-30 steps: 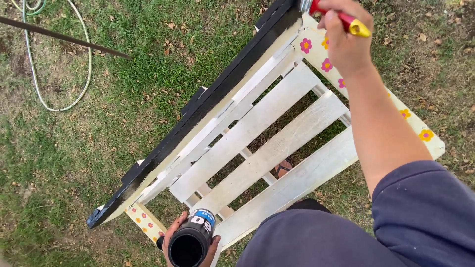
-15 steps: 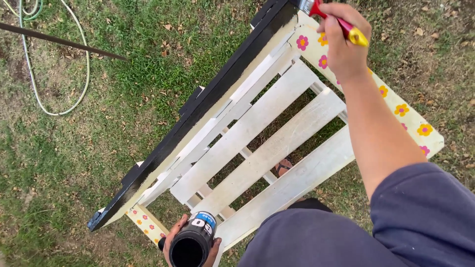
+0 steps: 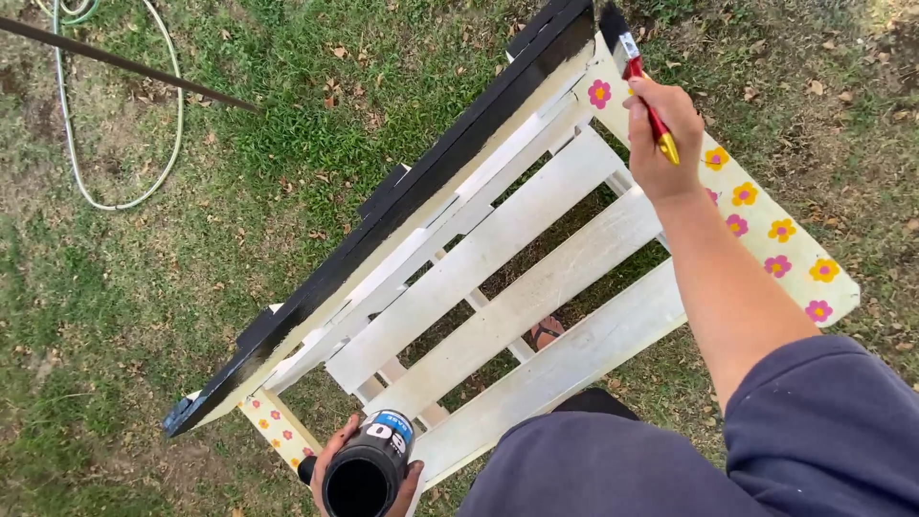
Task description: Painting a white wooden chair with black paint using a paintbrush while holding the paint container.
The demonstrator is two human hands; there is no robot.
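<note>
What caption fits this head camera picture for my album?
On grass, the right hand lifts a red paintbrush over a white pallet with flowered edges; the left hand holds a can.

The right hand [image 3: 661, 134] is stretched far forward on a straight, bare forearm, its fingers curled shut in a fist, dark sleeve at the shoulder. The left hand [image 3: 369, 469] stays low and close to the body, fingers wrapped upward in a cupped grip.

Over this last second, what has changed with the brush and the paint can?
The right hand has drawn the red-handled brush down into view, so its black bristles now show at the pallet's far corner, beside the black edge. The left hand still holds the open paint can in the same spot. The pallet has not shifted.
</note>
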